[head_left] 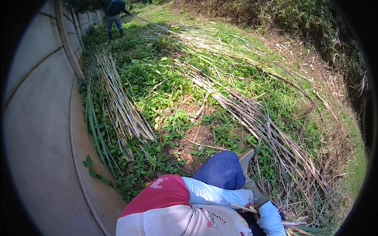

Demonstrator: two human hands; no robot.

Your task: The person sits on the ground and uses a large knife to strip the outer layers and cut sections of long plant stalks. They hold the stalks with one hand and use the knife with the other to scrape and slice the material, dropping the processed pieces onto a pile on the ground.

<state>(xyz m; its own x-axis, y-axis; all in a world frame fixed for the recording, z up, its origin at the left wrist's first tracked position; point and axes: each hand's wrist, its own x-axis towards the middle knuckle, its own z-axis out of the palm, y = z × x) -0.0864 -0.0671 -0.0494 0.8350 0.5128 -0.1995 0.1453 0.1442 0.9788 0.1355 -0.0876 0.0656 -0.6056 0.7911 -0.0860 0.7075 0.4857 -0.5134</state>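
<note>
Concrete wall (39,129) fills the left side, curving with the lens, and a bundle of pale cut stalks (118,102) lies on the weeds just beside its foot. Further back, near the wall's far end, another person (114,15) stands in dark clothes and boots. Bare reddish soil (195,133) shows among low green plants in the middle. At the lower edge the person's left arm, in a red, white and pale blue sleeve (197,192), crosses toward the right, over a blue trouser knee (222,169). The left hand (249,204) is mostly hidden behind the sleeve cuff (whether its fingers are clamped or apart cannot be told), yet a thin pale strip of stalk (243,207) lies right against it, pointing leftward. The right hand (258,212) is hidden too; only its pale blue sleeve shows. A long swathe of dry, brownish stalks (271,137) runs along the right.
</note>
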